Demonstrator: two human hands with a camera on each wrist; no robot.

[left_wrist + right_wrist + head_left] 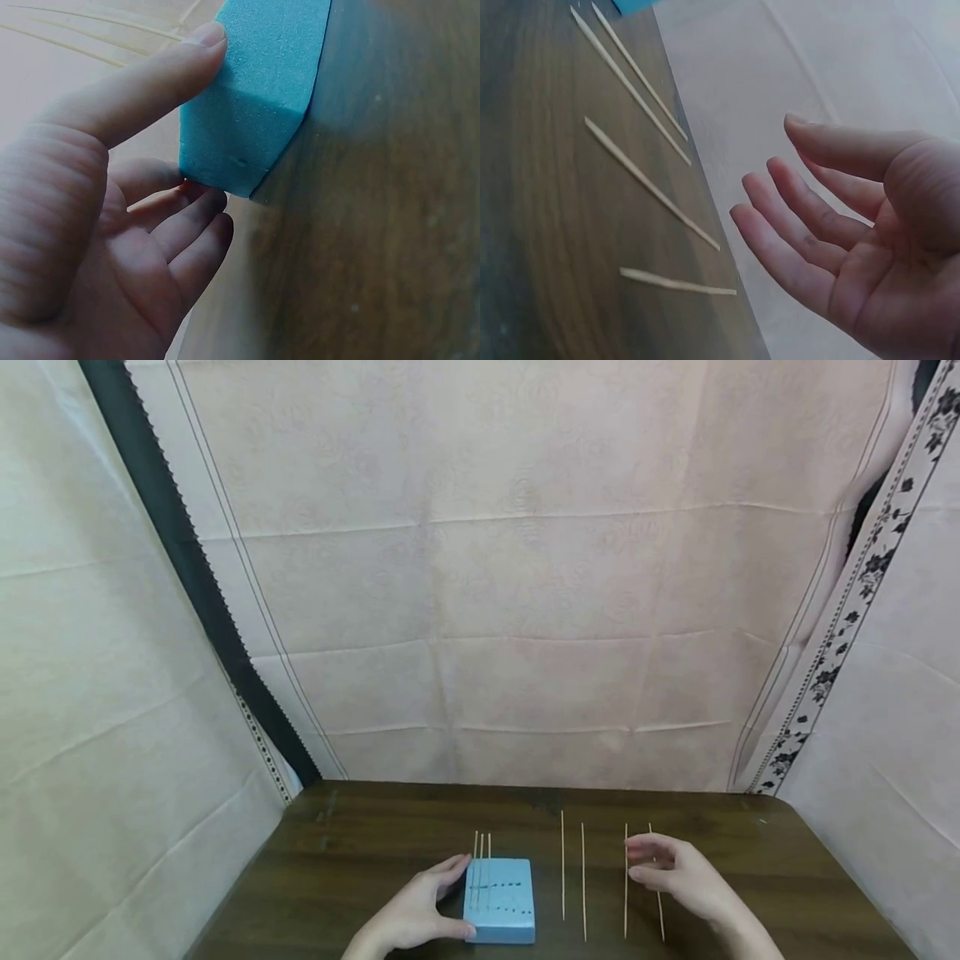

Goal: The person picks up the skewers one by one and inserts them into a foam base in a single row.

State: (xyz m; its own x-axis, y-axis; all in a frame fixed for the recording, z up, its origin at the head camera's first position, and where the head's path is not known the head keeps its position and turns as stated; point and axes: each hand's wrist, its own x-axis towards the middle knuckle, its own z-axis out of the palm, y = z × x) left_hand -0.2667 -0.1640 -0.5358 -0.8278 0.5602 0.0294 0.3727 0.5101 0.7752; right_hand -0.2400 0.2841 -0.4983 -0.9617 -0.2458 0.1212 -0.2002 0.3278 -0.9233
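In the head view a light blue foam block (517, 900) with rows of small holes lies on the table. My left hand (412, 906) grips its left side, thumb at the near corner and fingers at the far one. Three thin wooden skewers (482, 852) stand upright in the block. Several more skewers lie apart to the right, one of them a pointed skewer (630, 86) in the right wrist view. Above the two rightmost, a skewer (626, 910) and another skewer (662, 920), hovers my right hand (686, 877), fingers loosely bent and holding nothing.
The dark wooden table (360, 843) has rounded far corners. A pale cloth (540, 610) hangs behind it, with further cloth panels at the left (112, 693) and right (885, 718) sides.
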